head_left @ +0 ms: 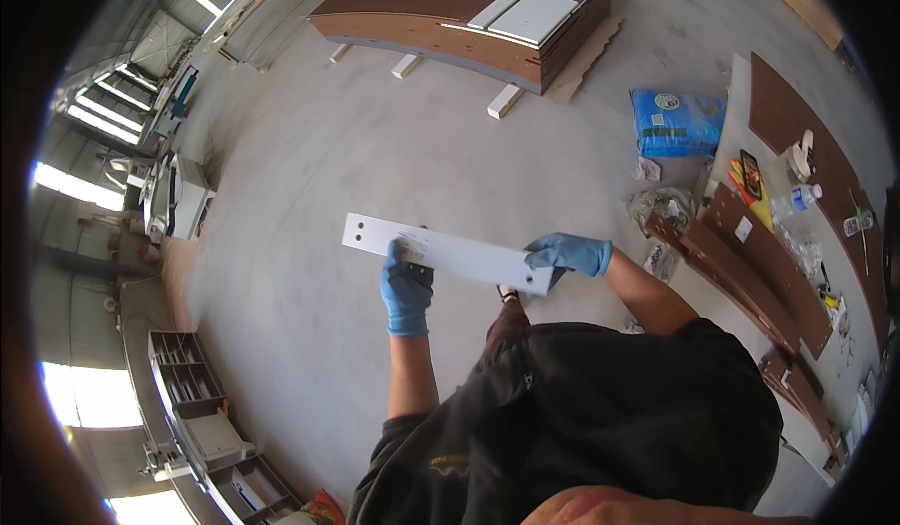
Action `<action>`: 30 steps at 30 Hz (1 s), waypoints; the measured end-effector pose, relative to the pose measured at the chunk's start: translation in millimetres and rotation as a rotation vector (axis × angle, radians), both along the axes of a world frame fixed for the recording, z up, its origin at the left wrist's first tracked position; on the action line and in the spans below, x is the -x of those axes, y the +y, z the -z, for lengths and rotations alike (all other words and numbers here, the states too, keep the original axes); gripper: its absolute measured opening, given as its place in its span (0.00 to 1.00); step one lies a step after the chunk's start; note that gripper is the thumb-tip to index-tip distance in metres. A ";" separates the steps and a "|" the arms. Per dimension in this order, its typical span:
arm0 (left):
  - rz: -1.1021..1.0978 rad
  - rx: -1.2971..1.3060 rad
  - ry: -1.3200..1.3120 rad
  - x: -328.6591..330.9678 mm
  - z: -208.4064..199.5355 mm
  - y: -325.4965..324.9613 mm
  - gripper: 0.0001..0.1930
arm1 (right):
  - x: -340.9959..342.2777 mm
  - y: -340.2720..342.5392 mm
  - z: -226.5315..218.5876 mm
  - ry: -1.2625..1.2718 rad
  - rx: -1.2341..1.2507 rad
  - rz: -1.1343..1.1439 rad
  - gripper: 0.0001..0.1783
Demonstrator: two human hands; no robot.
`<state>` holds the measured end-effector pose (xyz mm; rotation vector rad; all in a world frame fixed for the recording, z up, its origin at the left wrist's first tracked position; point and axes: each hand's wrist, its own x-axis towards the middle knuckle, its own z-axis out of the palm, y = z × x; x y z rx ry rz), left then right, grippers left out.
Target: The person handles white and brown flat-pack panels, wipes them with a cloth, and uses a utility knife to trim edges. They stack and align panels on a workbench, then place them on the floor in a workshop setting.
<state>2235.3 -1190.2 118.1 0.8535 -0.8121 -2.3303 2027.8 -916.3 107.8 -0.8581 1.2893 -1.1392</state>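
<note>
A long, narrow white board (459, 255) with drilled holes near its ends is held up in front of me, above the floor. My left hand (406, 289), in a blue glove, grips it left of its middle, the thumb lying over the face. At the board's right end my right hand (574, 254), gloved in blue too, has its fingers closed on the edge. Some of the fingers of both hands are hidden behind the board.
Brown and white panels (450, 19) form a stack on wooden blocks ahead. On the right, a worktable holds brown boards (750, 262), a phone (751, 174) and a plastic bottle (797, 199). A blue bag (677, 124) lies beyond it. Shelving (192, 375) stands at the left.
</note>
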 end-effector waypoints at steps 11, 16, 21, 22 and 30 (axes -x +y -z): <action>0.400 0.285 -0.036 404.1 29.9 -153.2 0.21 | 249.0 -73.8 16.9 -0.448 -0.111 0.691 0.25; 0.539 0.166 -0.050 584.5 40.7 -139.8 0.22 | 381.2 -61.7 59.4 -0.520 -0.121 0.762 0.24; 0.521 0.138 -0.204 738.4 55.0 -136.8 0.23 | 541.6 -60.4 84.5 -0.607 -0.109 0.746 0.23; 0.518 0.131 -0.211 768.3 58.0 -140.4 0.23 | 575.4 -62.7 85.7 -0.602 -0.143 0.764 0.23; 0.543 0.002 -0.207 989.1 106.2 -160.3 0.22 | 786.3 -86.9 129.4 -0.592 -0.281 0.899 0.21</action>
